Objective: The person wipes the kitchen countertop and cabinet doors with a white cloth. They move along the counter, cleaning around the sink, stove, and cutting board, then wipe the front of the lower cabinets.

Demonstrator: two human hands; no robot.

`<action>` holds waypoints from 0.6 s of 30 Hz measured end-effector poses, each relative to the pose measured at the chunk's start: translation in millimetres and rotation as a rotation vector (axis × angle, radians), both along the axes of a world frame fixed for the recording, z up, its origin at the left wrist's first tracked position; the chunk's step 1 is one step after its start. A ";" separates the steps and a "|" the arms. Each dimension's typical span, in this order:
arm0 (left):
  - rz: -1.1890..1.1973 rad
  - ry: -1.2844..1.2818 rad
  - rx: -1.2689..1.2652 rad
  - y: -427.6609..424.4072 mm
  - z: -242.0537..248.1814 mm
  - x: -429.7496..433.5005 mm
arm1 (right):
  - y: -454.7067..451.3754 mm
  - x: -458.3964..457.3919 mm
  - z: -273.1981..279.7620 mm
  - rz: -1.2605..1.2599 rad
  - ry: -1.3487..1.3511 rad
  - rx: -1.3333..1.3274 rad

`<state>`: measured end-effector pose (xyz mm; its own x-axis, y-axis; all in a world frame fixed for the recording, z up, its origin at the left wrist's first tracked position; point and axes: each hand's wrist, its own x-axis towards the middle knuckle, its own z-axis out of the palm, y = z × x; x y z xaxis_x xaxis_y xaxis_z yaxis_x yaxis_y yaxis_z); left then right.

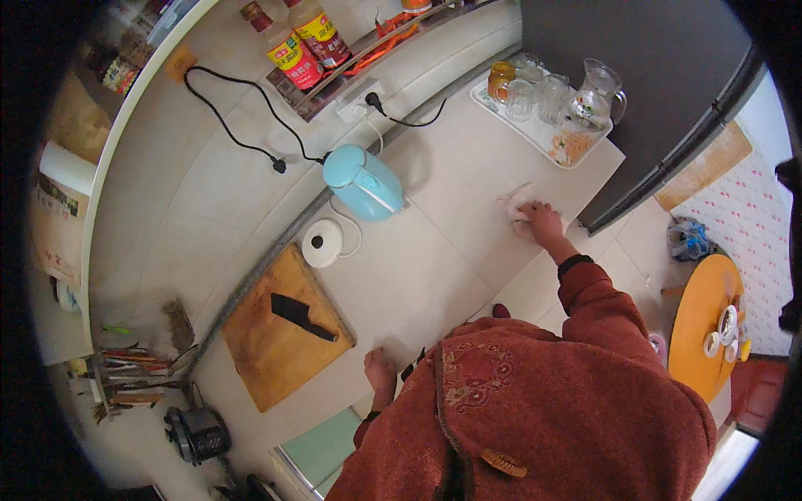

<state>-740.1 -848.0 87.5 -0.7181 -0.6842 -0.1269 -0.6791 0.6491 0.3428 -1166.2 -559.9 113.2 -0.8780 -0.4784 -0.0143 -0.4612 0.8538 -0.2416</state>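
Observation:
My right hand (544,222) presses a pale, crumpled cloth (519,203) onto the tiled countertop (432,250), close to its front edge and below a white tray. At the counter's front edge, near the cutting board, rests my left hand (380,369), its fingers loosely curled; nothing shows in it. A black cleaver (304,317) lies on the wooden cutting board (282,369). Between the board and the wall side stand a white kettle base (322,243) and a light blue electric kettle (363,183).
The white tray (529,138) holds glass mugs and a glass pitcher (598,94). Sauce bottles (291,53) stand on a wall shelf above a socket (360,103) with a plugged-in cord. A dark cabinet or appliance (626,37) borders the counter's far end. A black cooker (197,432) sits lower left.

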 end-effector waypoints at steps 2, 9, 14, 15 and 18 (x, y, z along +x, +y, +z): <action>-0.003 -0.009 -0.003 4.9 1.9 -4.7 | 13.4 -19.9 0.5 -0.029 0.007 -0.003; 0.089 -0.072 0.050 16.4 8.8 -11.6 | 42.6 -83.4 -11.7 -0.150 0.030 0.025; -0.012 -0.079 0.012 13.8 4.0 -11.8 | 26.2 -101.9 -24.9 -0.346 0.084 0.006; -0.012 -0.081 0.003 13.6 2.9 -10.7 | 23.2 -102.5 -26.0 -0.345 0.096 0.023; -0.017 -0.105 -0.005 13.4 -0.3 -9.6 | 20.8 -100.4 -25.2 -0.338 0.080 0.049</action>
<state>-749.7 -834.6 87.2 -0.7126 -0.6728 -0.1989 -0.6999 0.6624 0.2670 -1266.7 -539.1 88.0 -0.9859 -0.1608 0.0456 -0.1663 0.9711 -0.1713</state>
